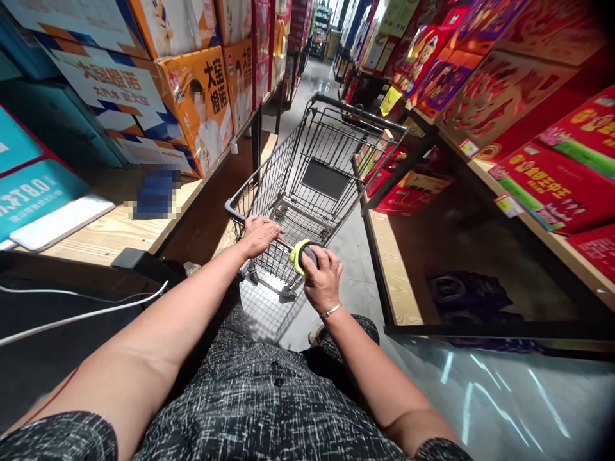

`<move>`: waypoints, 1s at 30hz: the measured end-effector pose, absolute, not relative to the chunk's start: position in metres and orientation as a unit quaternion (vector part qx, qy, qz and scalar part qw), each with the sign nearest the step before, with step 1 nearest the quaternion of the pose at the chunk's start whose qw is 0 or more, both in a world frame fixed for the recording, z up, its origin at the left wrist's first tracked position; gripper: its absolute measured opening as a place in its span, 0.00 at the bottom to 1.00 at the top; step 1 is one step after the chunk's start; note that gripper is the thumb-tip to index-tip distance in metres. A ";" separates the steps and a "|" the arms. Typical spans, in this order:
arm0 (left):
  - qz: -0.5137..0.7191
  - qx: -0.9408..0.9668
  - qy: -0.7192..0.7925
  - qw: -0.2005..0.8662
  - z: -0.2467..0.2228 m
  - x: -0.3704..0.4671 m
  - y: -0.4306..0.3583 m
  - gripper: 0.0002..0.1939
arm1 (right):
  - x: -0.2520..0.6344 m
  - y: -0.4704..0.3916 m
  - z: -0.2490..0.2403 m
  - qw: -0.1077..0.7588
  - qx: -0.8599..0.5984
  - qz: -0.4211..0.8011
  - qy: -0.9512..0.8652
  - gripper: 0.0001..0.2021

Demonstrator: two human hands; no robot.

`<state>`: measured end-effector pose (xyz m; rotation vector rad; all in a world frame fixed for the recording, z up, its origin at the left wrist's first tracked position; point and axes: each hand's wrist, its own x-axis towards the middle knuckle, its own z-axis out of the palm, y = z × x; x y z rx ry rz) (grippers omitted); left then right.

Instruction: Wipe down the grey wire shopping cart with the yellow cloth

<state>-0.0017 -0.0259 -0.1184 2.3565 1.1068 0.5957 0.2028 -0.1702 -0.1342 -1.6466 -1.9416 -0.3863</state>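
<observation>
Head view: the left hand (259,235) is closed over the shopping cart (312,186) handle, while the right hand (323,276) wraps the handle's yellow end cap (298,255). The cart sits mid-aisle, its right side near the red gift boxes (408,189) — a crooked push could clip that shelf.

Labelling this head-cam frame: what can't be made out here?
- Cart handle: head view, mostly covered by left hand and right hand.
- Yellow-and-grey object: part under the right hand's fingers; identity unclear.
- Item on the wooden shelf: blurred out.
- Dark purple goods on the low right shelf: in shadow.
- Far aisle end: too small.
- Right shelf price tags: print unreadable.
</observation>
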 end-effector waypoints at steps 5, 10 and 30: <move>0.207 0.852 0.420 0.234 -0.118 -0.006 -0.020 0.33 | 0.170 -0.148 -0.109 0.197 -0.628 -0.103 -0.746 0.23; 0.181 0.851 0.444 0.214 -0.121 -0.023 -0.006 0.28 | 0.194 -0.147 -0.108 0.190 -0.538 -0.058 -0.819 0.20; 0.166 0.874 0.400 0.220 -0.115 0.029 -0.058 0.26 | 0.225 -0.106 -0.224 0.481 -0.588 0.054 -0.648 0.29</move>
